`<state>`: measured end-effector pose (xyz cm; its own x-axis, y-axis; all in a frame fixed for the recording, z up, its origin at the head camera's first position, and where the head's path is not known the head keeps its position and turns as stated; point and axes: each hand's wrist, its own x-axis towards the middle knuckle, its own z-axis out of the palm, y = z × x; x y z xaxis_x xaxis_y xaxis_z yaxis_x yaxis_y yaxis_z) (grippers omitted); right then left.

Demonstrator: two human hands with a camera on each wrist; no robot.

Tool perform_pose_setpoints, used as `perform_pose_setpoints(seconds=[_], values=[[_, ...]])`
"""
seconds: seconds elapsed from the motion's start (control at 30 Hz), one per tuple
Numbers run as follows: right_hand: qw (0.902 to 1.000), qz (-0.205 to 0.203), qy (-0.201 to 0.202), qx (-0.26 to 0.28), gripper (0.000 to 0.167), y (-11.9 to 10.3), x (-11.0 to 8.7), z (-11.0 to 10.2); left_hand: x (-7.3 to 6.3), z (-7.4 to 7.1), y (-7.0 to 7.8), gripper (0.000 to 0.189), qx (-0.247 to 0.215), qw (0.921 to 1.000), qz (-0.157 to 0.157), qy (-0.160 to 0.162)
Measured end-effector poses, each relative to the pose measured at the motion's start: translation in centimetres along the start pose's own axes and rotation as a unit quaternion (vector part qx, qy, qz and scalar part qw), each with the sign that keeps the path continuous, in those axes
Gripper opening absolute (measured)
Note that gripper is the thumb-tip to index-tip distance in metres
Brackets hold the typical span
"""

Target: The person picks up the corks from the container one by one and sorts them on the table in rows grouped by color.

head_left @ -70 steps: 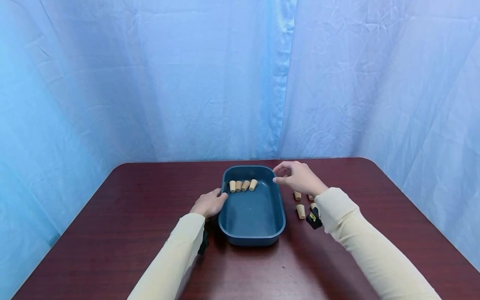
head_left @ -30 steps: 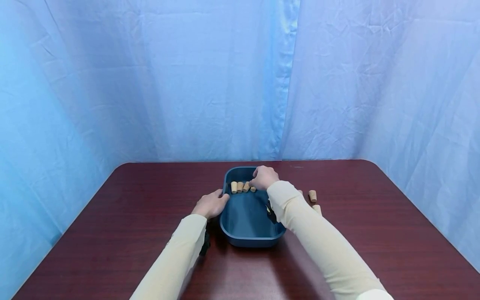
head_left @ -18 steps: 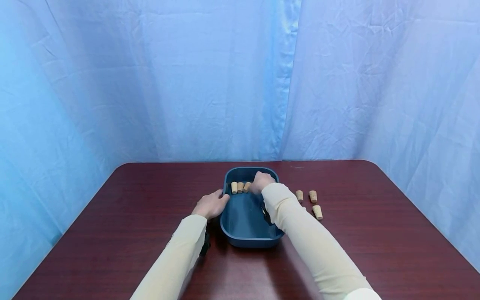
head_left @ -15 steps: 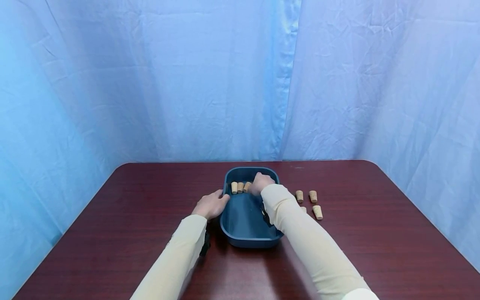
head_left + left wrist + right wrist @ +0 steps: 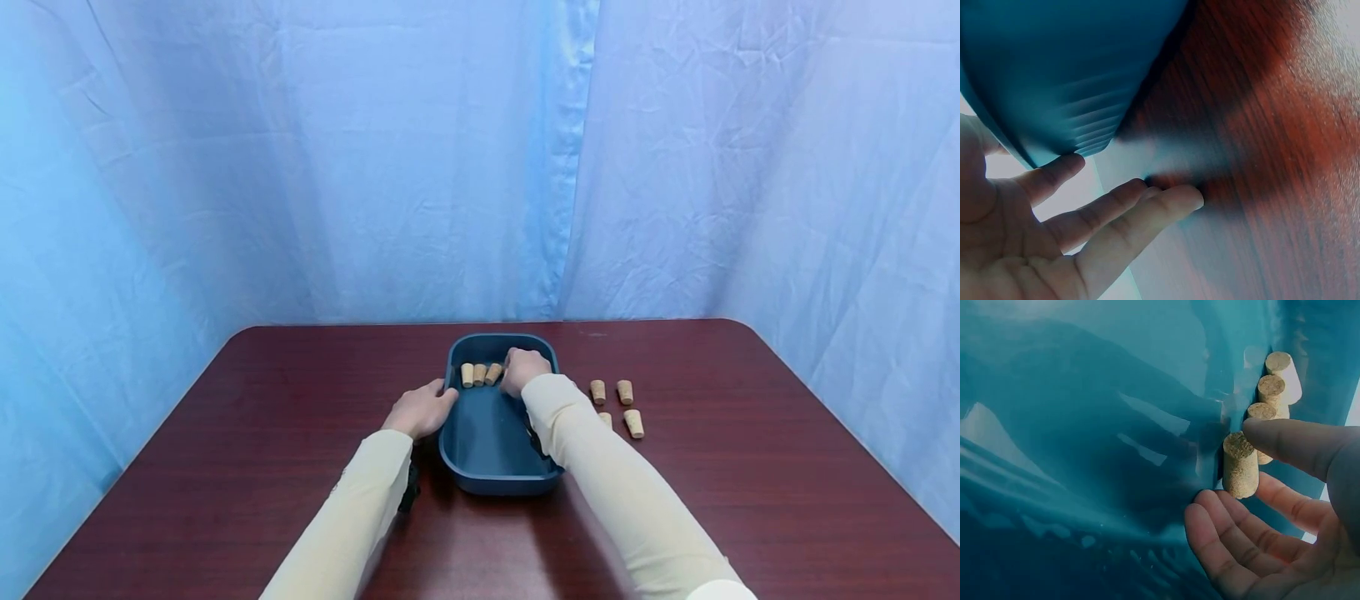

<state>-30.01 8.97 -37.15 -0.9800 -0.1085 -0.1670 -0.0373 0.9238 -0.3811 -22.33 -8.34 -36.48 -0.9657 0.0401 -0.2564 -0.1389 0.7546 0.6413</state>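
Observation:
A dark blue tray (image 5: 498,483) stands on the table, with a row of cork stoppers (image 5: 480,375) lying along its far part. My right hand (image 5: 522,371) reaches inside, thumb and index finger pinching the nearest cork stopper (image 5: 1241,472) at the row's end. Its other fingers stay loosely bent beside it in the right wrist view. At the tray's left side my left hand (image 5: 422,410) holds the wall, thumb over the rim. The left wrist view shows its index finger (image 5: 1060,172) against the outer wall, the remaining fingers extended above the table.
More cork stoppers (image 5: 626,392) lie on the dark red wooden table (image 5: 300,417), right of the tray; the right sleeve (image 5: 600,454) partly covers one. Light blue curtains (image 5: 420,167) hang behind the table and at both sides.
My right hand has moved left from the tray's right rim into the tray, down to the last cork stopper of the row. My left hand has stayed at the left rim.

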Motion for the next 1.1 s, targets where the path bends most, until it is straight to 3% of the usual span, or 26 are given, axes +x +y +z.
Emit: perform_pose_setpoints(seconds=[0.23,0.5,0.93,1.1], values=[[0.9999,-0.01,-0.008,-0.01,0.032,0.3,-0.5,-0.5,0.1,0.0,0.0,0.058,0.001,1.0,0.0,0.0],[0.9986,-0.024,-0.022,-0.042,0.012,-0.1,-1.0,-0.7,0.1,0.0,0.1,0.059,0.001,1.0,0.0,0.0],[0.9968,-0.032,-0.051,-0.052,0.028,-0.3,-1.5,-0.9,-0.1,0.0,0.3,0.061,-0.007,0.9999,-0.01,-0.008],[0.9969,-0.029,-0.068,-0.028,0.047,-0.4,-1.7,-1.4,-0.2,-0.1,0.3,0.061,-0.005,0.9999,-0.013,-0.01]])
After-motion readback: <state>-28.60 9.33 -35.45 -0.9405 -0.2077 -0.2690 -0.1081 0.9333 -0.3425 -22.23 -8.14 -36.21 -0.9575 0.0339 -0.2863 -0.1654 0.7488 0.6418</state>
